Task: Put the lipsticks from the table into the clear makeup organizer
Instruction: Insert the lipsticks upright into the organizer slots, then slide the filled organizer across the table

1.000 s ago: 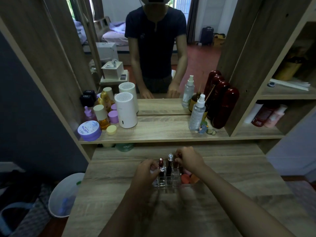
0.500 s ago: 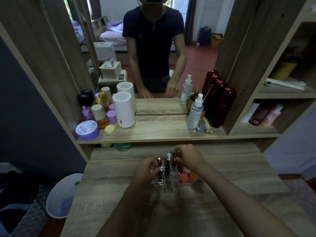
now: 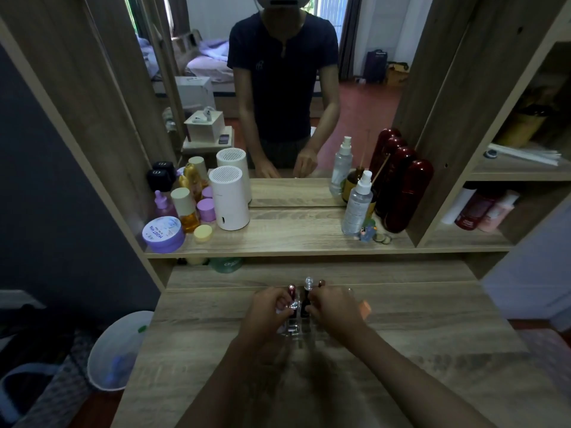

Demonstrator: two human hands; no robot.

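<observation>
Three lipsticks stand upright in the clear organizer [image 3: 293, 326], mid-desk: red one [image 3: 291, 292] at left, black one with a clear knob cap [image 3: 307, 293] in the middle, a third dark-red top [image 3: 321, 283] poking out behind the right hand; no loose lipsticks visible on the desk [image 3: 417, 319]. Left hand [image 3: 266, 310] is curled at the organizer's left side, fingertips pinching at the red lipstick's base; right hand [image 3: 335, 310] is curled over the right side, fingertips against the black lipstick; can't tell if either has a firm grip. Orange item [image 3: 366, 308] sits just right of the right hand, mostly hidden.

Shelf above the desk: one white cylinder [image 3: 229, 200], one purple tin [image 3: 163, 234], one amber bottle [image 3: 185, 208], one purple dropper bottle [image 3: 163, 205], one yellow cap [image 3: 203, 233], one clear spray bottle [image 3: 358, 203], one dark red case [image 3: 406, 196]; the mirror [image 3: 296, 88] doubles several of them.

Desk is light woodgrain; side cubby at right holds three bottles [image 3: 482, 210]; white bin [image 3: 119, 350] on the floor at left; mirror shows a bed, red floor and the person in a dark shirt.
</observation>
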